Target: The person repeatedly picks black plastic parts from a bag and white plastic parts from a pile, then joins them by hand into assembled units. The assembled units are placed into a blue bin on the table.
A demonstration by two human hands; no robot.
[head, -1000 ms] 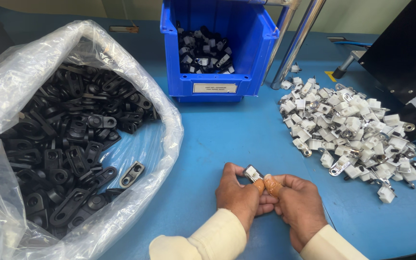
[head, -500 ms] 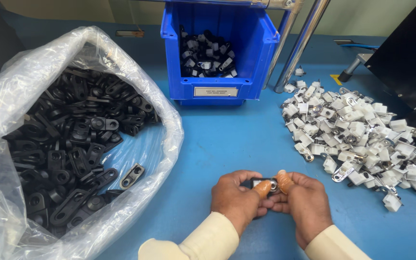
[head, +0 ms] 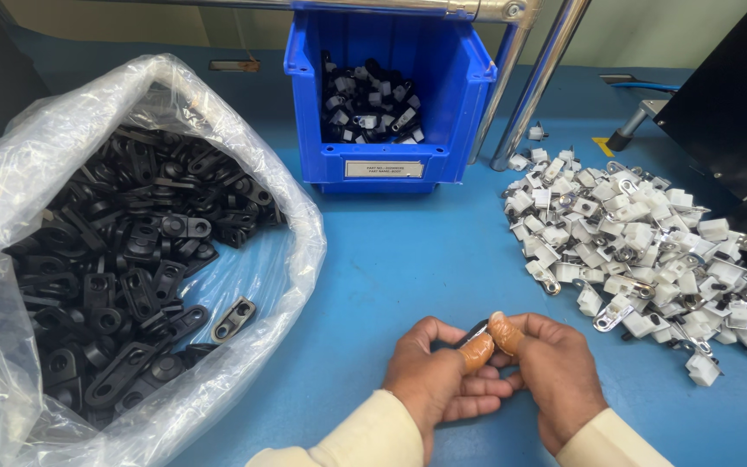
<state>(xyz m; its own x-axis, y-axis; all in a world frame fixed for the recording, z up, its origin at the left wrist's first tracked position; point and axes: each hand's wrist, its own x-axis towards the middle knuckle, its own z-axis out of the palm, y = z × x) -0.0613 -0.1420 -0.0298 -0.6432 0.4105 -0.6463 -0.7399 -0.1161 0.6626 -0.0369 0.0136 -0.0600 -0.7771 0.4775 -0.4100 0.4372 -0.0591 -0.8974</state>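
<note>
Low in the frame, just right of centre, the left hand [head: 438, 380] and the right hand [head: 555, 376] meet with their thumbs pressed together. Both thumbs wear tan rubber finger cots, and both hands are closed narrowly around one small black part [head: 475, 331], of which only a dark sliver shows above the thumb tips. The rest of the piece is hidden by the fingers. Cream sleeves run off the bottom edge.

A second ago the hands held a small white-and-metal piece in plain sight between them; half a second ago it was partly covered. Now the white is not visible and the thumbs sit tighter over the part. The hands have stayed in about the same spot on the blue table [head: 391, 251].

To the right, spreading from mid-frame to the right edge, lies a loose heap of white clips [head: 641, 242] with metal tabs, well apart from the hands. At the left, a clear plastic bag [head: 54, 138] gapes open, filled with black brackets [head: 123, 259]; one bracket lies alone near the bag's mouth. At top centre stands a blue bin [head: 391, 169] holding assembled black-and-white pieces [head: 369, 108]. Two metal tubes [head: 529, 86] slant down just right of the bin, and a black panel [head: 728, 104] fills the upper right corner.
</note>
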